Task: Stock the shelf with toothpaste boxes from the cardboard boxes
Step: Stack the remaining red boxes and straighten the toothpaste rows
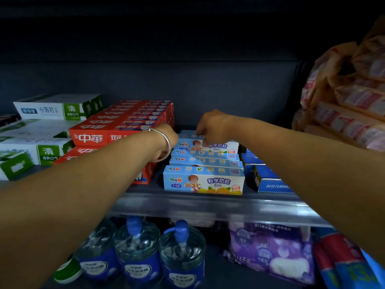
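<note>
Light-blue children's toothpaste box [208,145] atop same-type stack near shelf [208,205] front edge, pinched by right hand [212,127] fingers. Left hand [166,140] at box's left end; finger state hidden.

children's toothpaste boxes [203,180] on shelf [208,203], between chinese-brand boxes [116,126] left, stacked boxes [268,180] right
</note>
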A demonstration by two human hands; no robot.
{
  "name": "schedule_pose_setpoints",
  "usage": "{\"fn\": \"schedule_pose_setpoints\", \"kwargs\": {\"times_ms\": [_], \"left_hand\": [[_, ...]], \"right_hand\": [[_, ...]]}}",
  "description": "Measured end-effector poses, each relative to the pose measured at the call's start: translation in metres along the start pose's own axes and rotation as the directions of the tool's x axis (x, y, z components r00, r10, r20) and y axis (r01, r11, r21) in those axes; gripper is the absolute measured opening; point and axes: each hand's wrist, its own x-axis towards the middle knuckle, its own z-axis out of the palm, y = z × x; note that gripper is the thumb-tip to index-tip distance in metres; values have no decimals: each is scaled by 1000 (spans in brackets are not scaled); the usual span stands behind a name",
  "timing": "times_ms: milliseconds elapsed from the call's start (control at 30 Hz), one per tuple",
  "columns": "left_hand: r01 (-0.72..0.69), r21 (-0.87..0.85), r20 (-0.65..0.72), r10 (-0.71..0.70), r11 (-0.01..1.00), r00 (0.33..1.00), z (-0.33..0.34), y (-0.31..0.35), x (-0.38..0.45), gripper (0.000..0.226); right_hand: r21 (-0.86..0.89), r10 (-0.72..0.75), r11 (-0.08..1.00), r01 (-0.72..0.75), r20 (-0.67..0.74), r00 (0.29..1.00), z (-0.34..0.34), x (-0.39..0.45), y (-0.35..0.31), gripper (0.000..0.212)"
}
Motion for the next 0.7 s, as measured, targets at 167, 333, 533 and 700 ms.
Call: {"fn": "schedule_pose_setpoints", "kwargs": {"times_ms": [167, 333, 533, 700], "left_hand": [[-24, 82, -13, 26, 996, 1000, 6, -3, 0, 27], [-28, 139, -4, 29, 990, 1000, 7, -5, 0, 26], [-23, 153, 8, 22, 988, 1000, 6, -9, 3, 30], [-2, 148, -18, 4, 989, 1000, 7, -11, 4, 33]], "right_hand": [[-25, 22, 999, -22, -7, 1000, 19, 6, 2, 34], [3, 64, 998, -64, 40, 997, 26, 6, 1, 31], [-1, -2, 1000, 2, 124, 992, 17, -10, -3, 47], [-53, -6, 998, 14, 145, 989, 22, -17, -8, 49]]}}
